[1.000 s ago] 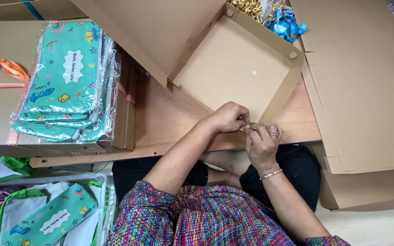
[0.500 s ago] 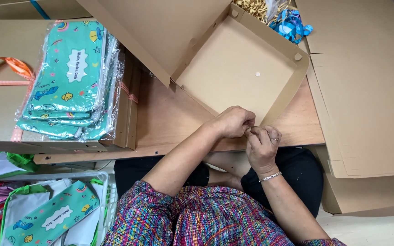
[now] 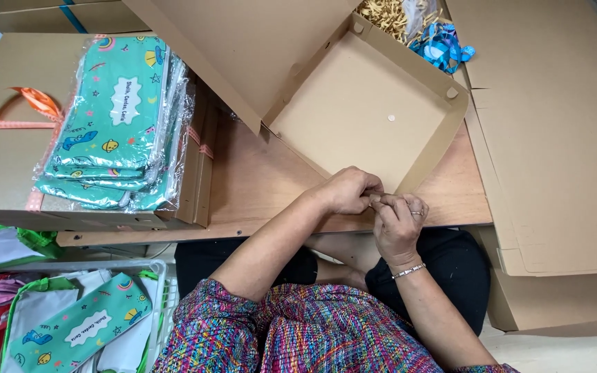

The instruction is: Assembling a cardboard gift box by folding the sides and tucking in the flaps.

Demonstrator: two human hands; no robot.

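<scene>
My left hand [image 3: 348, 190] and my right hand [image 3: 396, 220] meet at the front edge of the wooden table [image 3: 257, 186], fingertips pinched together on something small that the fingers hide. Just beyond them lies an open brown cardboard box [image 3: 428, 155] with its lid [image 3: 257, 48] raised toward the back left. The box is bare inside except for a small white dot. My right hand wears a ring and a silver bracelet.
A stack of teal printed pouches in clear wrap [image 3: 115, 124] rests on closed flat boxes [image 3: 1, 179] at left, with orange ribbon [image 3: 32, 103]. Shredded paper filler [image 3: 385, 17] and blue ribbon [image 3: 440, 48] lie behind. Flat cardboard [image 3: 554, 138] fills the right. A basket with pouches [image 3: 70, 324] sits below left.
Both hands stay pinched together at the table's edge, only working slightly with the fingers. The view has shifted a little.
</scene>
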